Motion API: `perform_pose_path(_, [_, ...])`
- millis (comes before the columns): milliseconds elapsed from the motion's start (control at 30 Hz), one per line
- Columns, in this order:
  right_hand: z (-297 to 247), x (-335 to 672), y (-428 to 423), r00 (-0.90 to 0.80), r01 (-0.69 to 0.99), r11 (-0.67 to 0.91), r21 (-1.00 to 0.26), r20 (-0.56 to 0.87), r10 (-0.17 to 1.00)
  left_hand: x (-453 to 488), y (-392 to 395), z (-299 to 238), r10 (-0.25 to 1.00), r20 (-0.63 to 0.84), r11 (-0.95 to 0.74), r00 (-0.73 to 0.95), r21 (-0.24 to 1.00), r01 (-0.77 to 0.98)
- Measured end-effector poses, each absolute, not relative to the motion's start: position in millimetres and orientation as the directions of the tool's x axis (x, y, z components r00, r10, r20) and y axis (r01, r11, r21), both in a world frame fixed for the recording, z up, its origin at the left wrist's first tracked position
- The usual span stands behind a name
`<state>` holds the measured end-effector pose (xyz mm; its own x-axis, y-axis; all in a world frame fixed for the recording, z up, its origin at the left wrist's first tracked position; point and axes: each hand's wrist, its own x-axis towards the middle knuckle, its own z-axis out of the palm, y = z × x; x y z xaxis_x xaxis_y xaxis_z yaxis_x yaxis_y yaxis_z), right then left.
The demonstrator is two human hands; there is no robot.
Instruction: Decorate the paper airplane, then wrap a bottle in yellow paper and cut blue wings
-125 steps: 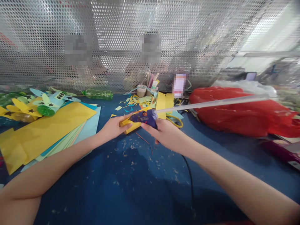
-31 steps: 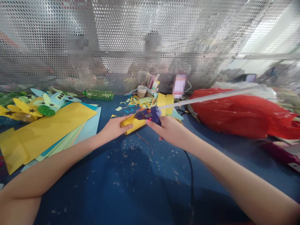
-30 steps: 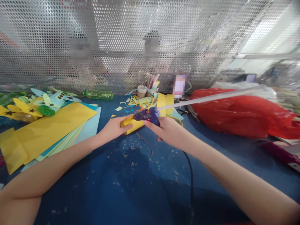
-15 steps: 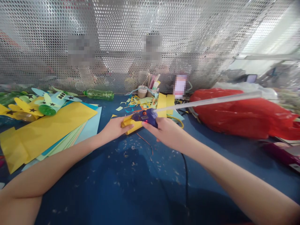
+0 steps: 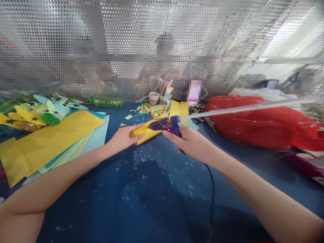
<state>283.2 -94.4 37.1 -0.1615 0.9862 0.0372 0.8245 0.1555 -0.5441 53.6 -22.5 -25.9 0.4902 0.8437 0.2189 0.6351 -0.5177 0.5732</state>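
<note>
My left hand (image 5: 123, 138) grips the near end of a rolled yellow paper tube (image 5: 146, 131) lying on the blue table (image 5: 141, 195). In my right hand (image 5: 189, 141) is a purple glue gun (image 5: 165, 124) with a red light on. Its nozzle points left at the tube. A long pale glue stick (image 5: 248, 107) juts from the gun's back toward the right. The gun's black cord (image 5: 212, 189) trails toward me.
Stacked yellow, green and blue paper sheets (image 5: 50, 138) lie at left, with paper-winged bottle crafts (image 5: 49, 111) behind. A green bottle (image 5: 106, 101), cups of tools (image 5: 157, 96) and paper scraps sit by the perforated metal screen (image 5: 152, 44). A red plastic bag (image 5: 255, 121) fills the right. People sit behind the screen.
My right hand has shifted the glue gun to the right along the tube, and the glue stick's far end dropped slightly. The left hand stays on the tube.
</note>
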Motion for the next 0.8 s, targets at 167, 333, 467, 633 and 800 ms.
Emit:
perform_pose_path(167, [35,286,-94,-0.124,0.848,0.135,-0.513,0.057,0.991,54,-24,-25,0.839,0.224,-0.528,0.496,0.556,0.642])
perform_pose_path(333, [35,306,-92,0.038,0.759,-0.014,-0.651,0.023,0.999,52,-22,-26,0.829,0.232,-0.544,0.508,0.54,0.642])
perform_pose_path(467, [28,331,-96,0.133,0.463,-0.043,-0.885,0.022,0.991,52,-20,-27,0.82,0.232,-0.558,0.523,0.523,0.644])
perform_pose_path(633, [17,370,-94,0.505,0.069,-0.111,-0.991,-0.061,0.861,52,-19,-29,0.787,0.25,-0.6,0.564,0.521,0.607])
perform_pose_path(800, [-8,413,-91,0.612,0.065,-0.323,-0.944,-0.218,0.76,53,-17,-31,0.747,0.269,-0.651,0.608,0.481,0.587])
